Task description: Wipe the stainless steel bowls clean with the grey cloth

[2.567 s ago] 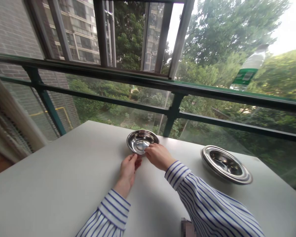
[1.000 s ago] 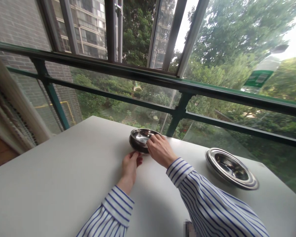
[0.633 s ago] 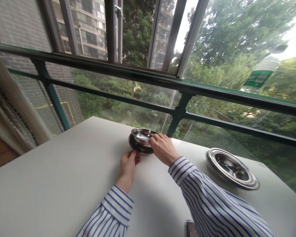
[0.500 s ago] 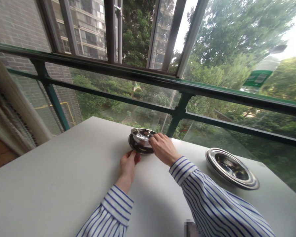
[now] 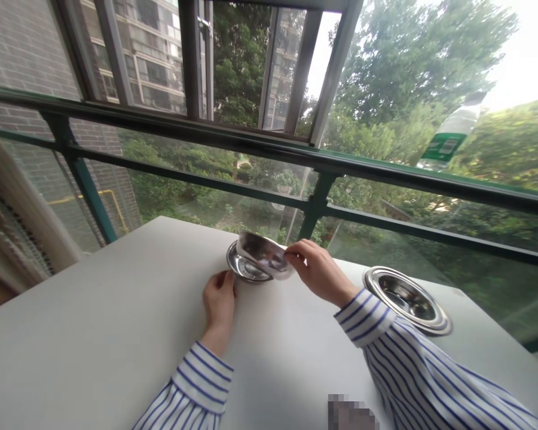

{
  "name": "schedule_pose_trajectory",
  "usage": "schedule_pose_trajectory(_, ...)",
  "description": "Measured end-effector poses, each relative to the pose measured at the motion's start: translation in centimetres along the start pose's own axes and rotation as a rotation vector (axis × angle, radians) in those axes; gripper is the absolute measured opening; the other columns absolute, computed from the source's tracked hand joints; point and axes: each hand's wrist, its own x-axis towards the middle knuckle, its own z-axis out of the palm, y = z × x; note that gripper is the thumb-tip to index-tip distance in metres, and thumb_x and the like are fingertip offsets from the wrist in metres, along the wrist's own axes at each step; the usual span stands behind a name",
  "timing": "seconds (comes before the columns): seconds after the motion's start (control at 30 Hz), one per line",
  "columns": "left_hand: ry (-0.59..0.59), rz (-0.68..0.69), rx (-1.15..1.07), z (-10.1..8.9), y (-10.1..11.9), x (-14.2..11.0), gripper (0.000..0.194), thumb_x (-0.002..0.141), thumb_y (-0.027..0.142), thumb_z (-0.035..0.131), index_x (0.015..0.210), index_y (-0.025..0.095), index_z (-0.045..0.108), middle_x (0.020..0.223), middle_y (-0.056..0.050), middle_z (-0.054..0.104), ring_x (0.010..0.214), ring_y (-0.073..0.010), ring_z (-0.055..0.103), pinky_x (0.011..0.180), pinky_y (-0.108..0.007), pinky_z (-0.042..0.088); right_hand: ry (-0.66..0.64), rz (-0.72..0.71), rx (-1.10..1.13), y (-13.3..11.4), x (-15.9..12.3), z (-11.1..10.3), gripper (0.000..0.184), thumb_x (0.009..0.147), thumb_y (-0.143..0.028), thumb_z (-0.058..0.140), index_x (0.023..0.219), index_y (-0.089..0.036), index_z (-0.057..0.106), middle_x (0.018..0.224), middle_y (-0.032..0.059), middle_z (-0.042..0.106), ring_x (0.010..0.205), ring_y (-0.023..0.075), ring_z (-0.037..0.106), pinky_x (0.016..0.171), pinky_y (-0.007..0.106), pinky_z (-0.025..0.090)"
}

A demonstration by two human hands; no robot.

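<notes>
The right hand grips the tilted upper bowl above the lower bowl on the tabletop; the left hand pinches the latter's rim; both look light, stiff, slick, best held by their rims

- A green-labelled plastic bottle is showing above the green railing.
- Leafy trees are growing outside.
- A yellow pipe is bending before a brick wall.
- A beige curtain is hanging at far left.
</notes>
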Motion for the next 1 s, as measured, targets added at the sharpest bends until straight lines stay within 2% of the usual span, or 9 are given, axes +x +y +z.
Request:
schedule_pose_trajectory(0.1,-0.065,0.057,0.007,0.1,0.6,-0.8,0.022,0.067,0.034,0.065,0.074,0.014,0.063,0.053,0.004,0.053,0.048,-0.0094,0.043,0.046,-0.022,0.033,0.018,-0.01,0.018,-0.2,-1.2,-1.8,0.009,0.088,-0.018,0.05,0.087,-0.016,0.058,0.081,0.0036,0.06,0.075,0.0144,0.054,0.067,0.024,0.043)
schedule_pose_trajectory(0.2,-0.142,0.066,-0.005,0.3,1.0,-1.4,0.025,0.068,0.039,0.065,0.071,0.015,0.062,0.054,0.003,0.054,0.05,-0.0108,0.046,0.047,-0.023,0.036,0.009,-0.106,-0.047,-0.6,-2.9,-3.3,0.014,0.09,-0.02,0.046,0.089,-0.015,0.058,0.081,0.0056,0.06,0.075,0.0158,0.052,0.068,0.027,0.042)
schedule_pose_trajectory(0.33,-0.266,0.033,-0.028,0.4,1.3,-2.3,0.035,0.067,0.047,0.064,0.079,0.014,0.066,0.076,-0.004,0.065,0.064,-0.0151,0.056,0.054,-0.025,0.043,-0.031,-0.27,-0.268,-0.8,-5.9,-4.4,0.017,0.092,-0.018,0.042,0.092,-0.014,0.059,0.083,0.0075,0.06,0.074,0.0168,0.05,0.067,0.03,0.039)
schedule_pose_trajectory(0.47,-0.512,-0.061,-0.047,0.5,1.7,-3.8,0.044,0.074,0.049,0.059,0.097,0.012,0.068,0.096,-0.011,0.068,0.086,-0.0208,0.061,0.07,-0.029,0.048,-0.081,-0.383,-0.389,-0.9,-9.2,-4.8,0.019,0.09,-0.011,0.041,0.094,-0.013,0.06,0.083,0.0077,0.06,0.071,0.0166,0.048,0.064,0.032,0.035)
schedule_pose_trajectory(0.53,-0.639,-0.125,-0.046,0.7,1.9,-4.6,0.043,0.076,0.045,0.058,0.101,0.011,0.068,0.1,-0.012,0.068,0.091,-0.0212,0.061,0.076,-0.029,0.047,-0.091,-0.41,-0.4,-1.0,-10.6,-4.9,0.02,0.091,-0.011,0.04,0.092,-0.013,0.06,0.081,0.0078,0.06,0.07,0.0164,0.048,0.063,0.032,0.034)
schedule_pose_trajectory(0.6,-0.705,-0.18,-0.044,0.9,1.8,-5.4,0.039,0.075,0.039,0.062,0.103,0.012,0.068,0.102,-0.012,0.068,0.092,-0.0206,0.061,0.079,-0.029,0.046,-0.088,-0.427,-0.41,-1.1,-11.8,-4.9,0.02,0.091,-0.011,0.04,0.092,-0.012,0.06,0.08,0.0079,0.06,0.07,0.0163,0.049,0.063,0.032,0.034)
schedule_pose_trajectory(0.73,-0.722,-0.293,-0.07,1.3,1.2,-6.3,0.037,0.071,0.029,0.068,0.105,0.015,0.067,0.101,-0.009,0.07,0.09,-0.0188,0.062,0.079,-0.026,0.046,-0.108,-0.386,-0.436,-0.9,-13.8,-4.3,0.02,0.091,-0.01,0.04,0.091,-0.013,0.06,0.079,0.0069,0.061,0.068,0.0156,0.05,0.061,0.032,0.034)
schedule_pose_trajectory(1.0,-0.623,-0.385,-0.107,1.4,-0.1,-6.9,0.042,0.061,0.022,0.074,0.101,0.013,0.067,0.09,-0.009,0.072,0.09,-0.0193,0.064,0.085,-0.028,0.045,-0.216,-0.251,-0.402,-0.2,-16.0,-2.7,0.015,0.086,-0.007,0.045,0.09,-0.014,0.058,0.082,0.0057,0.062,0.069,0.0165,0.052,0.06,0.031,0.034)
